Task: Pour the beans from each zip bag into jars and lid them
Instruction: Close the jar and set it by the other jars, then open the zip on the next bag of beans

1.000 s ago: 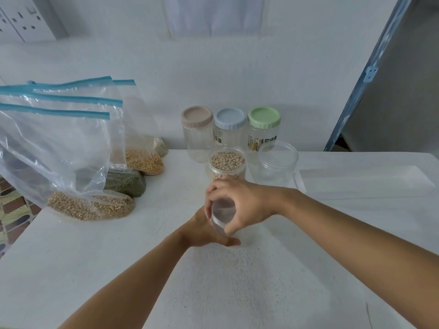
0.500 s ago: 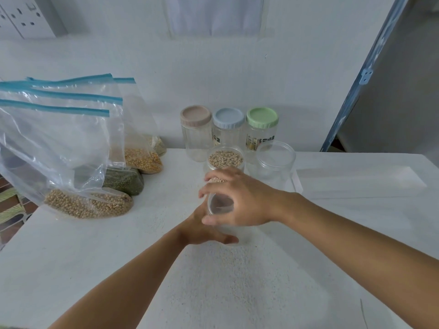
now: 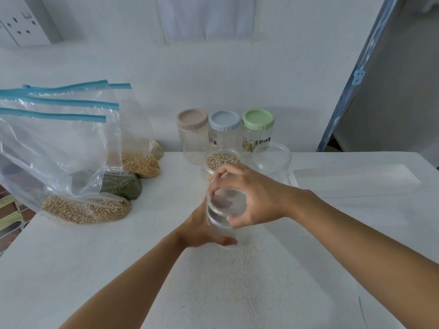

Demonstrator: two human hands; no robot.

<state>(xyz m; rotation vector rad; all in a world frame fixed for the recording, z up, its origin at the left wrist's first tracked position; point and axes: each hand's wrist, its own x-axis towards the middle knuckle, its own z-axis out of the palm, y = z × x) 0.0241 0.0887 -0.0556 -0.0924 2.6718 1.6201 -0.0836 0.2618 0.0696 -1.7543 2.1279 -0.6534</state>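
Right hand comes down from above with its fingers and thumb curled round the rim of a clear lid, clamped on it. Left hand wraps the side of the clear plastic jar beneath that lid, thumb towards the viewer, holding it steady. The jar stands near the middle of the white tabletop and looks empty. Whether the lid is going on or coming off cannot be told.

The jar is thin see-through plastic, so it is probably very light, a little springy under a squeeze and smooth enough to slip. A firm hold low on the body, with the other hand spread round the lid's edge, suits twisting it. With nothing inside, it would tip or skid easily if let go carelessly.

Just behind the hands stands an open jar of pale beans, and beside it to the right an open empty jar. Along the tabletop's far edge, against the wall, three more jars stand in a row with a beige lid, a blue lid and a green lid.

Near the left edge, zip bags with blue seals are bunched together: a bag of tan beans nearest, a bag of dark green beans behind it and a bag of yellow grains farther back. These are soft, floppy and bottom-heavy, best taken by the top corners.
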